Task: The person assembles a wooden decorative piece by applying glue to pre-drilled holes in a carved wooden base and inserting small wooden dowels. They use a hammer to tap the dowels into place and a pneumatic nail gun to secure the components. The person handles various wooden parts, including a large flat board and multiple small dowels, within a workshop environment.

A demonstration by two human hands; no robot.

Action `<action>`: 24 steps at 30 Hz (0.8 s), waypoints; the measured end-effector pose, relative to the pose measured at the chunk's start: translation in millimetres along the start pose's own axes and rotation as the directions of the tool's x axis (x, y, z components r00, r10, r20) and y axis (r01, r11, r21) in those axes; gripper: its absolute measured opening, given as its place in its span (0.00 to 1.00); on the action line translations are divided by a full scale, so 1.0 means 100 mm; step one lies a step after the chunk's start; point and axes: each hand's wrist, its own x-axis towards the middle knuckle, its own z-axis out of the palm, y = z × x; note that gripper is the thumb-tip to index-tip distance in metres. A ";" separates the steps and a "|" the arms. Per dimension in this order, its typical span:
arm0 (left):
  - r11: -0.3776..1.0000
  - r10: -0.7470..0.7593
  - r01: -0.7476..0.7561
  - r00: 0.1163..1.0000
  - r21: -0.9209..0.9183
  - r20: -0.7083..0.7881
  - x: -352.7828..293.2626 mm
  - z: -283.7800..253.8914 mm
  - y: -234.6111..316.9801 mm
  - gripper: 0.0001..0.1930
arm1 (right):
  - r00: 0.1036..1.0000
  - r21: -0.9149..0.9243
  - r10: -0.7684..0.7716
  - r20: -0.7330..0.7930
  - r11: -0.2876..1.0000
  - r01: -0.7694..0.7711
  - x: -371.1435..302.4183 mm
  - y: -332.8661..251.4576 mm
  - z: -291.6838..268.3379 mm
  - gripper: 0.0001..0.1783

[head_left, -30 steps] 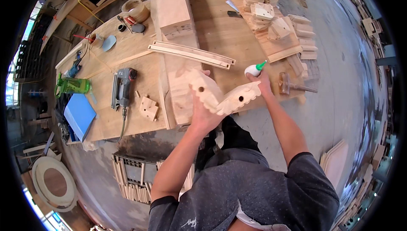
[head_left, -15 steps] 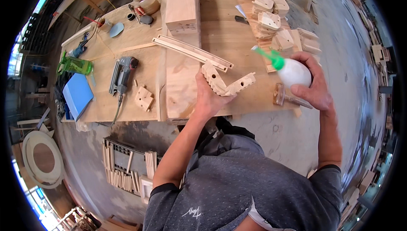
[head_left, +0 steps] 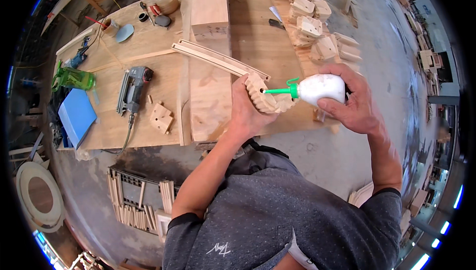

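My left hand (head_left: 248, 107) is closed on a pair of notched wooden pieces (head_left: 258, 93) over the bench's near edge. A dark round hole shows in the left piece. My right hand (head_left: 358, 99) grips a white glue bottle (head_left: 321, 89) with a green nozzle, held on its side. The nozzle tip points left and sits at that hole; whether it enters cannot be seen. The bottle's front partly covers the right-hand notched piece. Just beyond my left hand, two long grooved wooden strips (head_left: 220, 61) lie slanted on the bench.
A nail gun (head_left: 134, 89) with a hose, a small wooden block (head_left: 161, 118), a green bottle (head_left: 74, 79) and a blue sheet (head_left: 77, 116) lie to the left. A large timber beam (head_left: 210, 2) stands ahead. Several shaped blocks (head_left: 310, 25) are stacked far right. A hammer (head_left: 319, 115) is mostly hidden behind the glue bottle.
My right hand has brought the glue bottle left, from beside the notched pieces to the hole. The pieces in my left hand have turned, and the right one is now partly covered.
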 end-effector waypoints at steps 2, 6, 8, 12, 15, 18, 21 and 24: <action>0.991 0.063 -0.060 0.998 0.117 -0.024 0.00 0.01 -0.06 0.57 | 0.999 -0.080 -0.038 -0.022 0.996 0.036 0.00 -0.02 0.02 0.26; 0.975 0.118 -0.118 0.993 0.189 0.013 0.03 -0.04 -0.01 0.56 | 0.994 -0.185 -0.096 -0.044 0.979 0.086 -0.01 -0.12 0.05 0.26; 0.976 0.098 -0.099 0.995 0.194 0.017 0.02 -0.05 -0.01 0.56 | 0.994 -0.220 -0.110 -0.030 0.970 0.100 0.00 -0.21 0.05 0.25; 0.985 0.104 -0.104 0.995 0.137 0.007 0.03 -0.04 -0.02 0.56 | 0.984 -0.281 -0.176 -0.002 0.945 0.168 0.03 -0.30 0.03 0.25; 0.994 0.084 -0.082 0.996 0.075 -0.021 0.01 -0.02 -0.06 0.56 | 0.979 -0.309 -0.204 0.006 0.931 0.196 0.04 -0.36 0.03 0.24; 0.993 0.076 -0.075 0.997 0.087 -0.007 0.01 -0.02 -0.04 0.56 | 0.975 -0.327 -0.219 0.020 0.921 0.214 0.06 -0.43 0.02 0.23; 0.989 0.094 -0.096 0.995 0.109 0.025 0.02 -0.03 -0.04 0.56 | 0.969 -0.349 -0.240 0.056 0.905 0.244 0.10 -0.48 0.01 0.25; 0.987 0.101 -0.103 0.995 0.119 0.024 0.02 -0.02 -0.08 0.56 | 0.967 -0.380 -0.240 0.087 0.889 0.255 0.12 -0.55 0.01 0.25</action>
